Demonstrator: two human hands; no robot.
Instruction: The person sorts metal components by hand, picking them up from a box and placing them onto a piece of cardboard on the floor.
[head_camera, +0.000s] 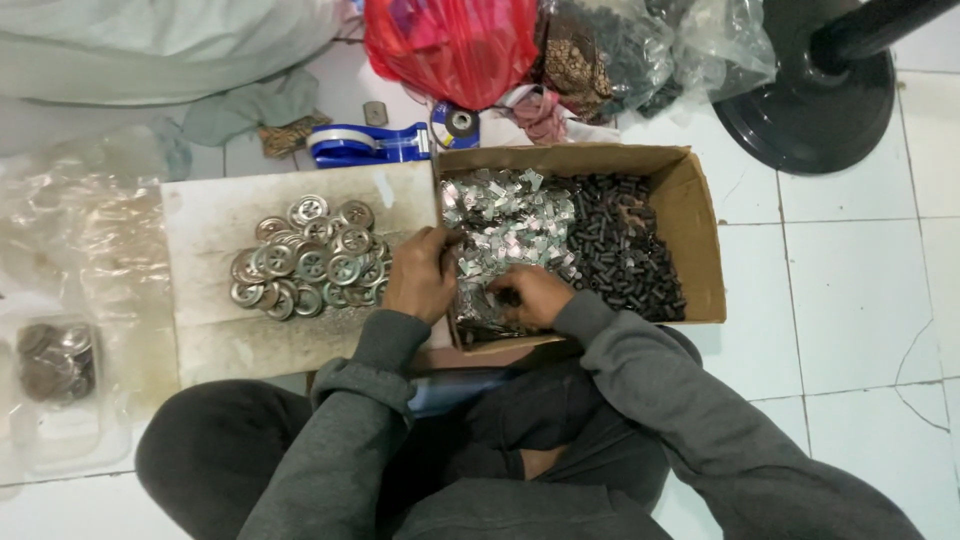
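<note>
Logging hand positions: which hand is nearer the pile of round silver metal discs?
Left. The left hand is just right of the discs; the right hand is farther right, inside the cardboard box.

place: home piecework spot | signs: tiled floor (850, 290), cardboard box (700, 230) of small parts, metal discs (310, 260)

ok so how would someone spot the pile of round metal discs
Find the cardboard box of small parts in the middle of the floor. Just left of it lies a dirty pale board, and the round metal discs are heaped on it: shiny, coin-shaped, with cut-out holes, unlike the box's tiny pieces.

2 hands (470, 285), 1 cardboard box (700, 240)
</note>
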